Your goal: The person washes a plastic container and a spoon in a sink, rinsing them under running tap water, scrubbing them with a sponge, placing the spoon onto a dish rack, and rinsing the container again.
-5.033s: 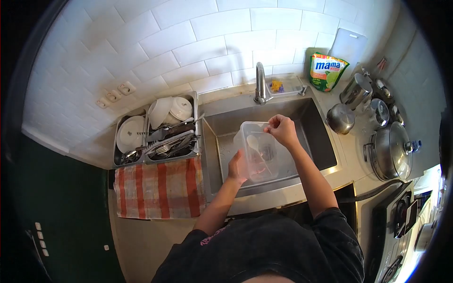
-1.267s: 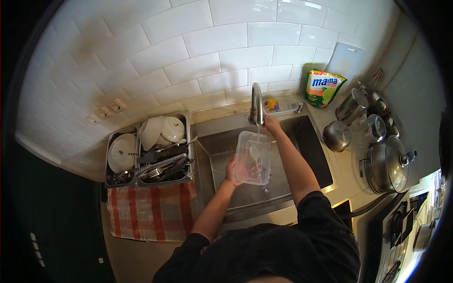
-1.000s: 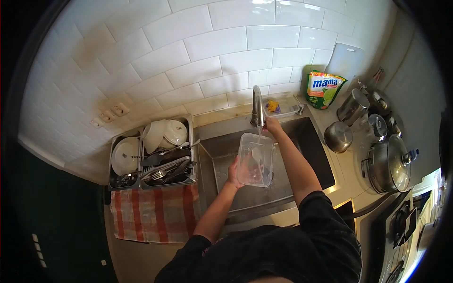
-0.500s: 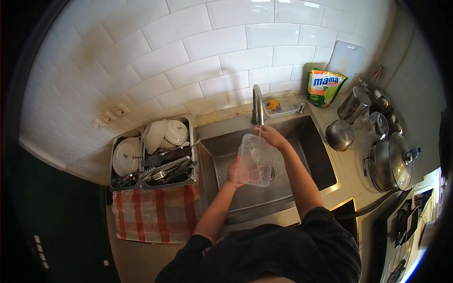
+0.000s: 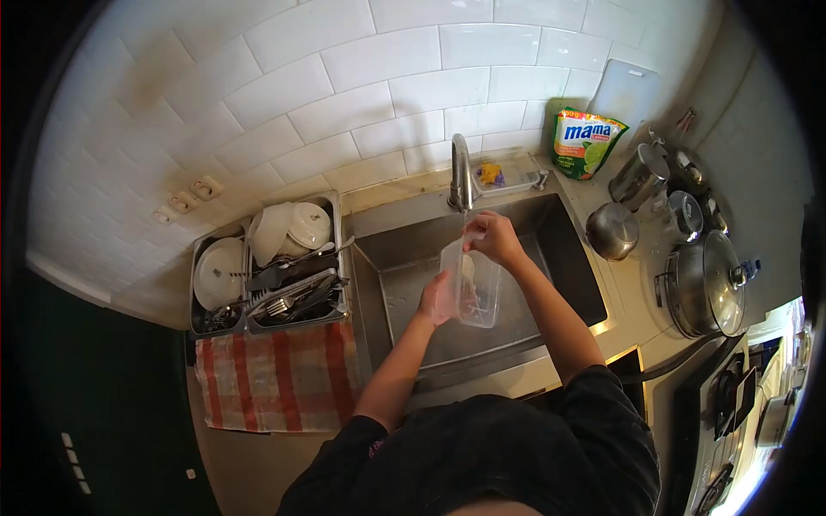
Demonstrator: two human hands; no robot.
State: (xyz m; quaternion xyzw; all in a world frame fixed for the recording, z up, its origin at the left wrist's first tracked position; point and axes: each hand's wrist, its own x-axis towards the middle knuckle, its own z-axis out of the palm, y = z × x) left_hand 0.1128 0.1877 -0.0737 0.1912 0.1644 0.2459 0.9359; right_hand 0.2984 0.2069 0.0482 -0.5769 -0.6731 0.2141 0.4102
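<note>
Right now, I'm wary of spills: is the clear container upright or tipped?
Tipped: the clear container slants between the left hand and right hand over the sink; which way its opening faces, I cannot tell.

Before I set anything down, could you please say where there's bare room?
The striped cloth bordering the dish rack looks bare, as does the sink floor left of the clear container. A narrow strip of counter is free between sink and lidded pot. The rack and counter beyond the pot are crowded.
</note>
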